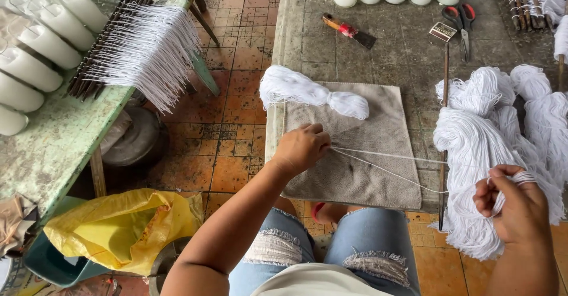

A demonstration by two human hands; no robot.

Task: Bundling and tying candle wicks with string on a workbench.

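On the grey towel [378, 171] spread over the stone surface [402, 59], the left hand [302, 148] pinches white strings [384, 164] in a closed grip. Those strands stretch taut across to the right hand [518, 204], whose grip is closed with string wound around its fingers [520, 177], just beside hanging white skeins [473, 148].

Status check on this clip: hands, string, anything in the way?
Left hand pinching white string over grey towel. Right hand holding wound loops. Loose skein on towel, clear.
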